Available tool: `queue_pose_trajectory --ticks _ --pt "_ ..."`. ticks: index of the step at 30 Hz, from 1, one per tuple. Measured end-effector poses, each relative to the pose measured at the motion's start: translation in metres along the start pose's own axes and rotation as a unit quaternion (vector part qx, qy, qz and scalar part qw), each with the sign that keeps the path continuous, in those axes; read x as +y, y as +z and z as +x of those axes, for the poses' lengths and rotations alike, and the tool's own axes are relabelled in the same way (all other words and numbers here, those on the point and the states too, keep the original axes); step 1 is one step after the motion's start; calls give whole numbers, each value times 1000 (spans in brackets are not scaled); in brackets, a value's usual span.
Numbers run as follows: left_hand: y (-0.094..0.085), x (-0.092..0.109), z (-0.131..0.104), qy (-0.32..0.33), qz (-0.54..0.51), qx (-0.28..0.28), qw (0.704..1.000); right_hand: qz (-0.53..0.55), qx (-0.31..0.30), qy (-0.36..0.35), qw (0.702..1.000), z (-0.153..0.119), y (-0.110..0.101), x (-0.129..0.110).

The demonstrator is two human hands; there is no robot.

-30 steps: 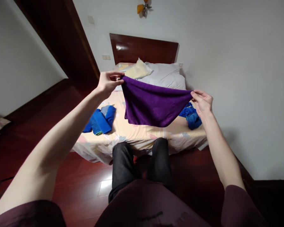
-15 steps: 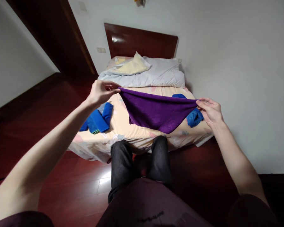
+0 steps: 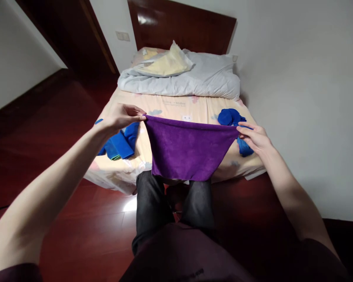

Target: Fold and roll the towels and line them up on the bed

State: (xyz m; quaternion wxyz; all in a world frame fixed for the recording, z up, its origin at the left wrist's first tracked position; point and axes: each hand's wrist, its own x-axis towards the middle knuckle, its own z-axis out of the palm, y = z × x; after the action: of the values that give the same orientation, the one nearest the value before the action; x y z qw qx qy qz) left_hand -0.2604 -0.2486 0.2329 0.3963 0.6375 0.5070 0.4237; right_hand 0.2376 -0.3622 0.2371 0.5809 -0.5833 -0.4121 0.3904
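A purple cloth (image 3: 188,149) hangs stretched between my two hands, its top edge nearly straight and sloping slightly down to the right. My left hand (image 3: 125,116) pinches its upper left corner between thumb and fingers. The upper right corner is pinched in my right hand (image 3: 254,136). The cloth's lower edge drops in front of the bed's near side and over the tops of my knees. Folded blue cloths (image 3: 120,144) lie on the bed beneath my left hand. Crumpled blue cloths (image 3: 231,116) lie behind and under my right hand, which partly hides them.
The bed (image 3: 164,105) has a peach patterned sheet. A grey-white quilt (image 3: 208,80) and a pale yellow pillow or cloth (image 3: 170,60) rest at its far end, below a dark wooden headboard (image 3: 182,23). A white wall (image 3: 306,98) stands close on the right.
The purple cloth has come lower and hangs flatter, its bottom edge now reaching my knees. My right hand has shifted slightly left. The view has tilted down toward the bed.
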Motion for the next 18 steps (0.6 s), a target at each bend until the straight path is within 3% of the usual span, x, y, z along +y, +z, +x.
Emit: queue_pose_trajectory --ticks 5,10,14,18 --pt "18 -31 64 -6 10 10 1000 9 9 11 1000 73 39 34" --pt "26 -42 114 117 32 135 983 12 40 -88 995 127 64 63" --pt "24 -69 108 196 94 181 959 5 13 -164 986 134 61 98" --pt "36 -135 65 171 144 175 959 -34 -18 -162 986 112 53 160"
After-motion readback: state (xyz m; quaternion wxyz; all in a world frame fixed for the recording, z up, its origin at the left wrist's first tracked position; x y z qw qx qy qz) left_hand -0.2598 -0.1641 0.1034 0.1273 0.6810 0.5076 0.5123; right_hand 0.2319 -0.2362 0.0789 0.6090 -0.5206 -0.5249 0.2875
